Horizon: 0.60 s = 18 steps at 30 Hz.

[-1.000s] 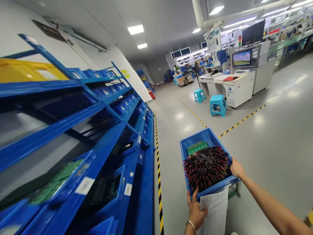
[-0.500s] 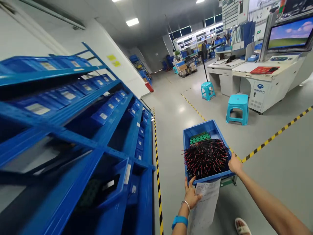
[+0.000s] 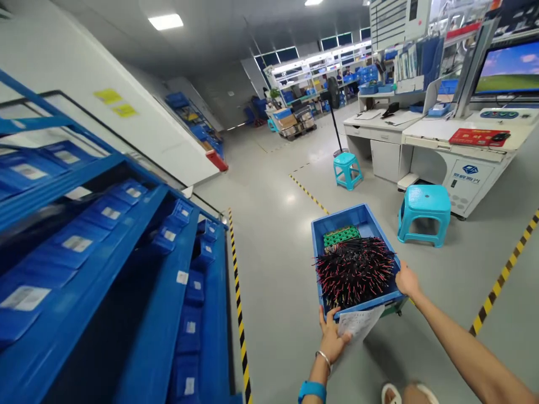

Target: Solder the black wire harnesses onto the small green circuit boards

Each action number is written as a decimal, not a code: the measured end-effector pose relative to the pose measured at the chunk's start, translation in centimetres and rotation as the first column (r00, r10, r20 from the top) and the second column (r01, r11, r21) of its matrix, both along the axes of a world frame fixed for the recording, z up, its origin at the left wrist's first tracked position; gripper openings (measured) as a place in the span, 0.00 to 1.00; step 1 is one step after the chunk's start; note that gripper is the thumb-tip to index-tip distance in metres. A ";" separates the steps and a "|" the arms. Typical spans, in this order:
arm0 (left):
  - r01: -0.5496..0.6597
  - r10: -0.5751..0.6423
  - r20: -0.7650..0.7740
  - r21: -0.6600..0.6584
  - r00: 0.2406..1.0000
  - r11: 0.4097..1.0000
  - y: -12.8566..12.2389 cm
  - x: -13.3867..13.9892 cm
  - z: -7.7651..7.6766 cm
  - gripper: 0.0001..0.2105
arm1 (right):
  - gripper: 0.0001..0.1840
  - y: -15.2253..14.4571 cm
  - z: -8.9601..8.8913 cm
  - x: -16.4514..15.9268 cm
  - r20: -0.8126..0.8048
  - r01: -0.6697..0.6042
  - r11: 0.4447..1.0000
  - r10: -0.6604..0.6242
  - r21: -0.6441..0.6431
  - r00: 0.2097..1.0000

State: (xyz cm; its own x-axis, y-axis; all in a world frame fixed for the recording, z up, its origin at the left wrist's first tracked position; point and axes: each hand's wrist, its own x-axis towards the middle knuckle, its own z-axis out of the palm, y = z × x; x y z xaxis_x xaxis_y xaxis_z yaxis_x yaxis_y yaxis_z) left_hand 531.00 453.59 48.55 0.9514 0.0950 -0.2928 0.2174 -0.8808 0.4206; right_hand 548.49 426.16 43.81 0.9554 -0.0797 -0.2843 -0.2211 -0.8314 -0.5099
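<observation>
Bin | left fingers — hooked over near corner, touching paper | right fingers — clasping side

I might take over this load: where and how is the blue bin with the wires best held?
Likely by the rim, from the near side: left hand at the near-left corner, right hand at the near-right. The blue bin is wide and open-topped, its rim giving both hands an edge; wires bristle over the left side farther along.

L hand w/ paper + R hand on blue bin, blk wires inside
</observation>
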 end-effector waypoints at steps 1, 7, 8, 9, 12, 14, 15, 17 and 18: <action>0.018 -0.018 0.006 -0.009 1.000 1.000 1.3 2.3 0.4 0.20 | 0.18 1.2 0.4 2.0 -0.003 0.009 1.000 -0.009 0.007 1.000; 0.113 -0.114 0.057 0.020 0.992 0.993 9.2 12.7 -0.7 0.22 | 0.17 5.7 2.1 10.8 0.026 0.075 0.992 -0.078 0.103 0.997; 0.125 -0.126 0.064 0.024 0.990 0.992 10.5 14.0 -1.2 0.23 | 0.16 6.2 2.7 11.9 0.040 0.092 0.989 -0.097 0.119 0.994; 0.144 -0.145 0.064 0.016 0.987 0.989 11.6 15.0 -1.6 0.23 | 0.15 6.6 3.4 13.0 0.064 0.111 0.985 -0.120 0.132 0.991; 0.211 -0.211 0.014 -0.047 0.977 0.976 14.1 17.4 -1.8 0.20 | 0.18 8.8 6.7 17.7 0.180 0.148 0.977 -0.175 0.154 0.968; 0.215 -0.219 -0.049 -0.075 0.975 0.974 15.1 18.4 -1.7 0.21 | 0.20 11.8 9.2 22.7 0.242 0.112 0.980 -0.151 0.166 0.959; 0.188 -0.196 -0.086 -0.084 0.977 0.978 15.4 18.6 -1.8 0.22 | 0.20 13.8 10.2 25.7 0.250 0.078 0.982 -0.120 0.172 0.961; 0.107 -0.123 -0.147 -0.116 0.981 0.987 16.1 18.9 -2.4 0.28 | 0.18 18.4 11.4 32.0 0.228 0.008 0.984 -0.048 0.176 0.973; 0.067 -0.090 -0.166 -0.141 0.982 0.988 16.4 18.9 -3.0 0.31 | 0.18 20.6 11.5 34.9 0.199 -0.009 0.985 -0.026 0.173 0.980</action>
State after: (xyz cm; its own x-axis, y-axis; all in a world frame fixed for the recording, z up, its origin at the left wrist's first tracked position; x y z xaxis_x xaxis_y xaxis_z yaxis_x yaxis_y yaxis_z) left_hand 549.88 470.00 45.53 0.8889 -0.0289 -0.4572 0.2292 -0.8361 0.4985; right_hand 583.39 446.78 55.35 0.9937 -0.0544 -0.0982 -0.1069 -0.7260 -0.6793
